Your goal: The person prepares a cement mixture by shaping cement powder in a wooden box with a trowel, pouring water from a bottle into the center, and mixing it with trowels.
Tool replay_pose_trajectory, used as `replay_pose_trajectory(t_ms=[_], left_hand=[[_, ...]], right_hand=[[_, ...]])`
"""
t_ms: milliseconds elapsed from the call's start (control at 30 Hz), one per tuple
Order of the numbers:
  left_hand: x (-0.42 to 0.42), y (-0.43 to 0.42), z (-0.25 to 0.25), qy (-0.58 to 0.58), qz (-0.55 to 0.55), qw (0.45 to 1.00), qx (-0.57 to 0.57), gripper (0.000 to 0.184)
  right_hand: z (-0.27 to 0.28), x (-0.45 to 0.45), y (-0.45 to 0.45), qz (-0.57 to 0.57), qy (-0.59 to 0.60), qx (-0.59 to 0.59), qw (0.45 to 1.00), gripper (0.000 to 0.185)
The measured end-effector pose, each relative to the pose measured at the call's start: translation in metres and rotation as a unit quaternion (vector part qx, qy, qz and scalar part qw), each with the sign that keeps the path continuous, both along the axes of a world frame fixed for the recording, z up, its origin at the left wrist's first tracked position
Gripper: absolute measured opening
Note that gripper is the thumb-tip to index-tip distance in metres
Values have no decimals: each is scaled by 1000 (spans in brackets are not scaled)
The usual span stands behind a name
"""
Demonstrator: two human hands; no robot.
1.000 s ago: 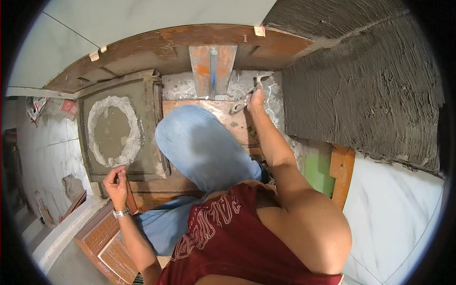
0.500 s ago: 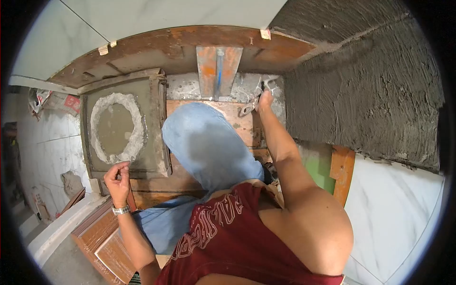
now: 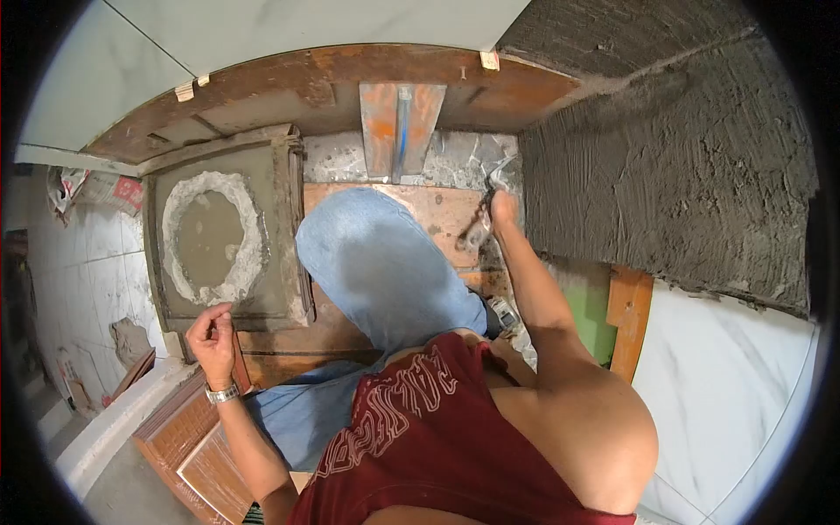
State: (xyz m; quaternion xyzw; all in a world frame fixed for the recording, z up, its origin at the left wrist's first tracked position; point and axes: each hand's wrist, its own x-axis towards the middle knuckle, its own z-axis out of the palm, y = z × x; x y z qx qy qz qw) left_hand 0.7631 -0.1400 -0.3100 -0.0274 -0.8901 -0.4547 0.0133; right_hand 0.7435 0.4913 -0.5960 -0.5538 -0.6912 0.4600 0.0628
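Note:
My right hand is closed round a metal hand tool, whose one end points back toward my knee and whose other end reaches the speckled grey strip. What kind of tool it is cannot be made out. My left hand, with a metal watch at the wrist, has its fingers curled together by the lower edge of the framed grey panel. Whether it holds anything small is hidden. On that panel lies a rough ring of pale mortar around wet grey paste.
An orange-stained metal piece stands against the wooden board. Wet, combed mortar covers the surface at right, above white marbled tile. Brown tiles are stacked at lower left. A green panel is beside my right arm.
My right hand has moved right and toward my body with the tool. The tool's near end has come closer to me. My left hand has stayed at nearly the same place.

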Motion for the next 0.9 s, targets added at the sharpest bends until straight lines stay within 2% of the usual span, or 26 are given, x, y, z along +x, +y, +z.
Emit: replay_pose_trajectory(t_ms=[67, 100, 200, 467, 700, 900], left_hand=[[0, -2, -2, -4, 10, 1000, 4, 11], [0, -2, -3, -4, 10, 1000, 7, 11], [-4, 2, -4, 3, 6, 1000, 18, 11], [-3, 1, -2, 17, -5, 1000, -20, 10], [5, -3, 8, 30, 16, 999, -13, 10], [10, -3, 30, 60, 3, 998, -31, 11]], right_hand=[[74, 27, -23, 137, -143, 142, 970, 48], [152, 24, -48, 204, -228, 58, 950, 57], [152, 46, -46, 293, -271, 124, 909, 56], [127, 17, 5, 213, -238, 176, 931, 49], [135, -1, -20, 184, -250, 174, 935, 47], [119, -1, -38, 163, -248, 222, 929, 37]])
